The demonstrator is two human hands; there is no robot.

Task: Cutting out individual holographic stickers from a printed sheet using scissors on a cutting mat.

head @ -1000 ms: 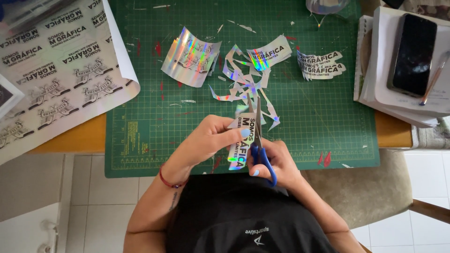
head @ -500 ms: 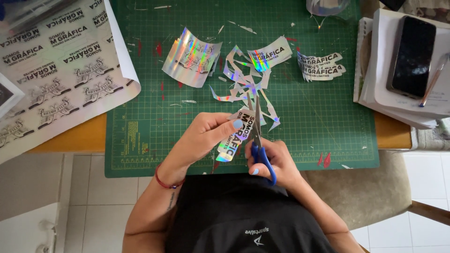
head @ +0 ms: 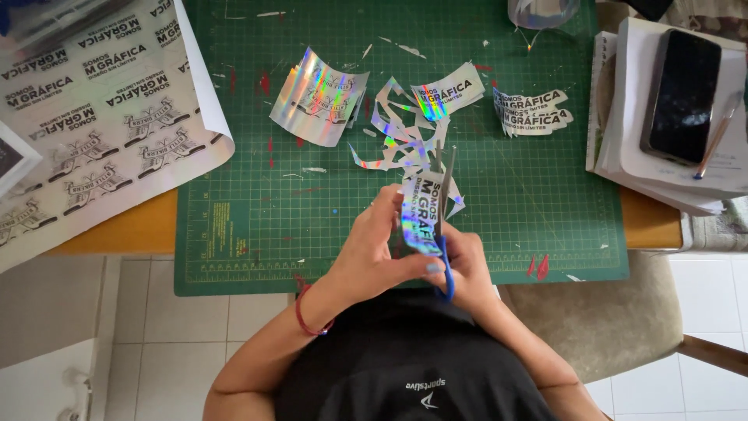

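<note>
**Cutting a holographic sticker over the green mat**

Spreading under your hands is the green cutting mat (head: 545,203), with the large printed sticker sheet (head: 93,132) lying off its left edge. Your left hand (head: 374,253) is pinched on the holographic sticker strip (head: 421,214), holding it upright above the mat's near edge. Your right hand (head: 467,261) is closed around the blue-handled scissors (head: 444,234), blades alongside the strip. Small offcuts (head: 405,144) lie beyond.

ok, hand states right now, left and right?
Left hand: closed on the shiny sticker, holding it up.
Right hand: closed on the blue scissors, blades at the sticker.
</note>
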